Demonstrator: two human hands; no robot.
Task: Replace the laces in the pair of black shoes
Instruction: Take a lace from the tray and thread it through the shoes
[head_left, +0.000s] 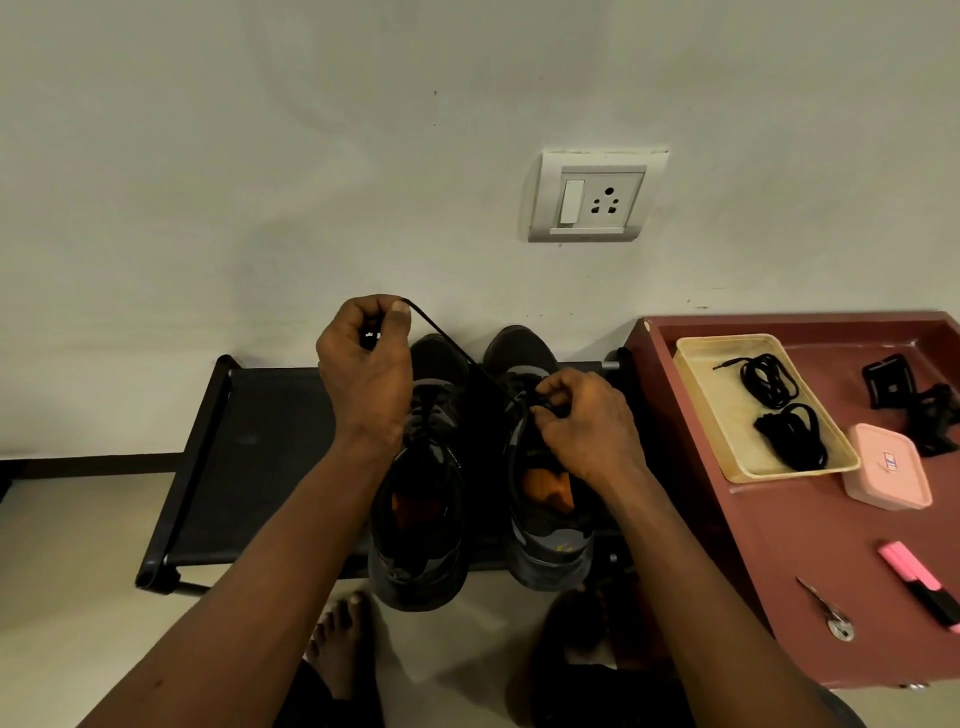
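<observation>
A pink lidded box (887, 466), a pink highlighter (919, 582) and a small metal key (826, 608) lie on a maroon cabinet (769, 551), with a black rack (249, 457) at its left and a wall socket (595, 197) above its left corner.

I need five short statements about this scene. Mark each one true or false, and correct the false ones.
1. The left hand holds a black lace pulled upward. True.
2. The right hand rests on the tray. False: it pinches the black lace at the right shoe.
3. The tray holds two bundles of spare laces. True.
4. The right shoe stands on the floor. False: it stands on the black rack, beside the left shoe.
5. The pink highlighter lies inside the tray. False: it lies on the red table.
</observation>
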